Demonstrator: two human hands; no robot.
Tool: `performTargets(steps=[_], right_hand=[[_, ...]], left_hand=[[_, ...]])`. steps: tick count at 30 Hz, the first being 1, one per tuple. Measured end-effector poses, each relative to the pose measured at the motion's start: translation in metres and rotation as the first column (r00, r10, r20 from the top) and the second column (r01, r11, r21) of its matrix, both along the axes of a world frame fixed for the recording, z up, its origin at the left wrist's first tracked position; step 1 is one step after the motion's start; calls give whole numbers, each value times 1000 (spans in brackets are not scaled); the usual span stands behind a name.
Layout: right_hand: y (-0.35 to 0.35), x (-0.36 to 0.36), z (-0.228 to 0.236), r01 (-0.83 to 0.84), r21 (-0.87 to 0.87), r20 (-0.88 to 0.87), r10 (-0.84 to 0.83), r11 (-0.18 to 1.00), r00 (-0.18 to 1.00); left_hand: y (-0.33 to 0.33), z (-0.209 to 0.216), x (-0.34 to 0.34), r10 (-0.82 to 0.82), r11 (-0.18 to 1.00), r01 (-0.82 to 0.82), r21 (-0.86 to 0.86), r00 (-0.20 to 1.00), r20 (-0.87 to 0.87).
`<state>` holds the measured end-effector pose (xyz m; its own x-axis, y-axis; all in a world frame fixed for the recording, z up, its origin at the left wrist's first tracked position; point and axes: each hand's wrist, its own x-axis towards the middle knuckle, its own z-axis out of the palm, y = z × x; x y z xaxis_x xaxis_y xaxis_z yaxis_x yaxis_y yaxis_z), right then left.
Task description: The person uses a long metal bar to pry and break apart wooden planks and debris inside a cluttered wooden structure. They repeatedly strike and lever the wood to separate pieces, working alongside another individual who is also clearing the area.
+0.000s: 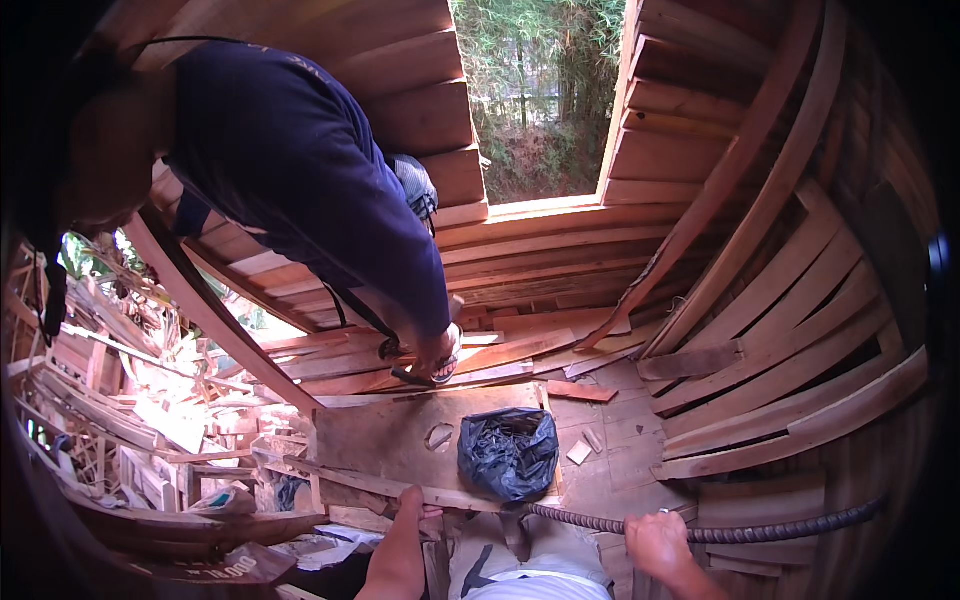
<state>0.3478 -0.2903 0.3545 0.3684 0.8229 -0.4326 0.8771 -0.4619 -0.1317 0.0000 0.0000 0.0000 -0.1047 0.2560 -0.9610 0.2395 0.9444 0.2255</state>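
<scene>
My right hand (660, 545) is closed around a long, dark, ribbed steel bar (780, 530). The bar runs from near my knees out to the right. At the lower middle, my left hand (410, 502) grips the edge of a long, narrow wooden plank (365, 483), its fingers partly hidden. Just beyond the plank, a black plastic bag (505, 460) stands with its mouth spread, holding many dark, thin pieces like nails. It rests at the right end of a wide wooden board (385, 425) with a hole in it.
Across from me a person in a dark blue sweater (300, 160) bends down, one hand near a sandalled foot (440, 365). Loose planks (520, 350) lie along the curved plank wall. Wood scraps (580, 450) sit right of the bag. A window opening (540, 110) faces trees; stacked timber (130, 400) fills the left.
</scene>
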Motion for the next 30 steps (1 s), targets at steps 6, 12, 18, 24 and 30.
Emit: performTargets(steps=[6, 12, 18, 24, 30], right_hand=[[-10, -4, -6, -21, 78, -24, 23, 997, 999], [2, -5, 1, -55, 135, -35, 60, 989, 998], [7, -9, 3, -96, 92, 6, 96, 991, 995], [8, -28, 11, -125, -102, 23, 128, 987, 992], [2, -44, 22, -85, -232, -13, 84, 969, 996]], left_hand=[[-8, 18, -10, 32, 999, -31, 29, 999, -16], [-7, 10, -19, 69, 997, -69, 31, 998, -4], [-3, 11, -10, 112, 994, -111, -20, 994, 20], [-6, 3, -16, 148, 989, -150, 6, 980, 131], [-5, 5, -11, 164, 986, -163, -15, 981, 108]])
